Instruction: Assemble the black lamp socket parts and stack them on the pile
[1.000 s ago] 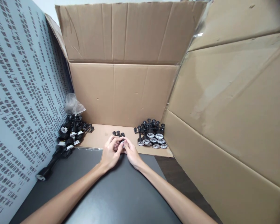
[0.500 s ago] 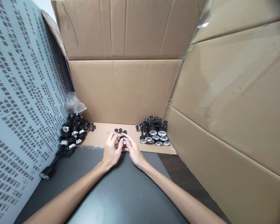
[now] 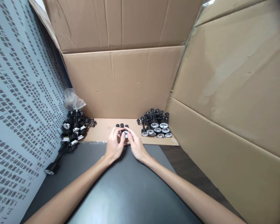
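Both hands meet at the middle of the work area, fingers wrapped round a small black lamp-like piece with a round white base (image 3: pixel 125 134). The white end faces me, and most of the black body is hidden by the fingers. My left hand (image 3: pixel 114 143) grips it from the left, while my right hand (image 3: pixel 137 147) closes on it from the right, its thumb at the white base. Just beyond the fingertips stand a few small black heads (image 3: pixel 122 125); whether they join the held piece I cannot tell.
A stack of similar black lamp-like pieces (image 3: pixel 155 124) with white bases sits at right. A looser heap (image 3: pixel 73 127) lies left, beneath a clear plastic bag (image 3: pixel 73 99). Another black piece (image 3: pixel 51 168) lies nearer on the grey mat (image 3: pixel 121 189). Cardboard walls (image 3: pixel 126 82) enclose the back and right.
The view has tilted and shifted slightly, so the scene sits a little higher. Both hands keep hold of the piece, with only slight finger movement.
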`<state>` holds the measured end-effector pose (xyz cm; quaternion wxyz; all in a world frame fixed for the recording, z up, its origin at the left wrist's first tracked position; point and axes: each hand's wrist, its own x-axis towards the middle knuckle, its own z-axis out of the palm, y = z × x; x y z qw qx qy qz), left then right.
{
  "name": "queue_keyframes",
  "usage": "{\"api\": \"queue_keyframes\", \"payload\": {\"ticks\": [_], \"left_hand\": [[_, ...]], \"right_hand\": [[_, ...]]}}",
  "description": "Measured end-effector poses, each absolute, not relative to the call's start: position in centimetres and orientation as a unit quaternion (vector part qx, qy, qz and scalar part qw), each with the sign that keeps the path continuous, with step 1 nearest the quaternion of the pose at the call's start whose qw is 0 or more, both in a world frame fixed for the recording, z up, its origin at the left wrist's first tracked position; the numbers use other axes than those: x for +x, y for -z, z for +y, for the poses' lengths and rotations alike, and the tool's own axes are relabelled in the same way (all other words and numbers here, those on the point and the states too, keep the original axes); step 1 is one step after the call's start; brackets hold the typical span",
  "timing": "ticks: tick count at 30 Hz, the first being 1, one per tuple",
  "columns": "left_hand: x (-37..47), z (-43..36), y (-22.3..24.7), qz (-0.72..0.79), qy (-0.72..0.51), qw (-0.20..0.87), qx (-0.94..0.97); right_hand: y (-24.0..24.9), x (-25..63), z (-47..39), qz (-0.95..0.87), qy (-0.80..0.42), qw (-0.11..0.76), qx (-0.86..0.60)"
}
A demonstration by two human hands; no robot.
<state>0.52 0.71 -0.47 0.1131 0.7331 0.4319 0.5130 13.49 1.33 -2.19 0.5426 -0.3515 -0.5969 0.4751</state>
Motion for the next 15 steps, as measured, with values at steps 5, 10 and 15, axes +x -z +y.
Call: {"api": "queue_keyframes", "payload": {"ticks": [5,10,15], "left_hand": [[0.56,0.68,0.48,0.422,-0.516,0.116,0.737],[0.55,0.75,0.65,0.418,-0.519,0.113,0.737],[0.42,0.83,0.97,0.410,-0.529,0.116,0.734]], "right_hand": [[2.28,13.49,1.42,-0.588,-0.494,0.543,-0.339],[2.70,13.59,1.83,-0.584,-0.487,0.557,-0.335],[2.55,13.68,1.82,-0.597,-0.447,0.574,-0.337]]}}
